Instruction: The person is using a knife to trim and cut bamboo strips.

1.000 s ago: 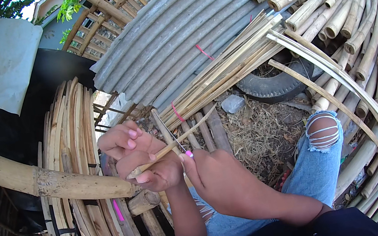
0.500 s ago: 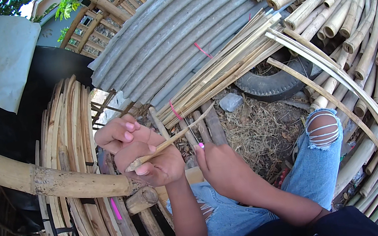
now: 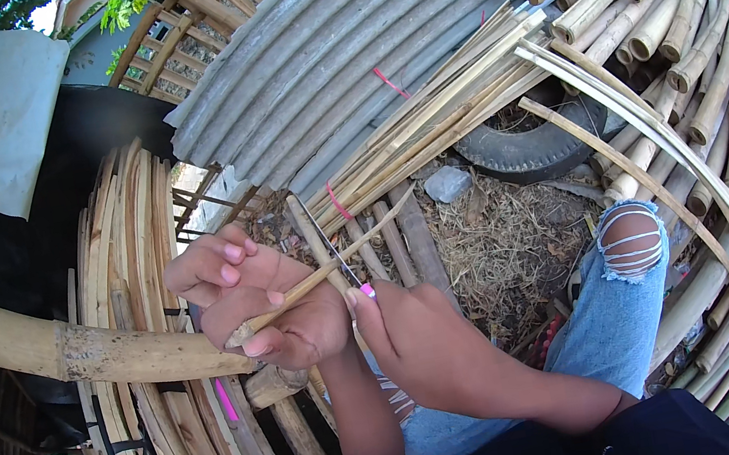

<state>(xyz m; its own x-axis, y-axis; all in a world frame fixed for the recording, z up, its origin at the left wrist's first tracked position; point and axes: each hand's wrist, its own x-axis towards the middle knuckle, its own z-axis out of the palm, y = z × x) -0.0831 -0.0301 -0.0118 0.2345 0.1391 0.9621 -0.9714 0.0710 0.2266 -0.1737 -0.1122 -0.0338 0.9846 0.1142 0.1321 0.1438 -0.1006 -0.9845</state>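
Note:
In front of my lap, my left hand (image 3: 278,316) is turned palm up and closed around a thin, tapered bamboo stick (image 3: 377,231). The stick's blunt end pokes out between thumb and fingers, and its pointed end slants up to the right. My right hand (image 3: 434,347) is a fist around a small knife (image 3: 326,240) with a bit of pink handle showing at the thumb. The narrow blade points up and away, crossing the stick just beyond the left palm. Most of the knife's handle is hidden in the fist.
A thick bamboo pole (image 3: 148,355) juts in from the left, beside upright split slats (image 3: 112,262). Ahead lie tied bamboo strips (image 3: 436,132), corrugated sheeting (image 3: 292,94) and a tyre (image 3: 532,154). Stacked bamboo poles (image 3: 716,117) fill the right side, with long bent strips (image 3: 660,132) before them.
My left hand and the stick have shifted slightly left. The right hand has moved left and a little down, bringing the knife across the stick closer to the left palm.

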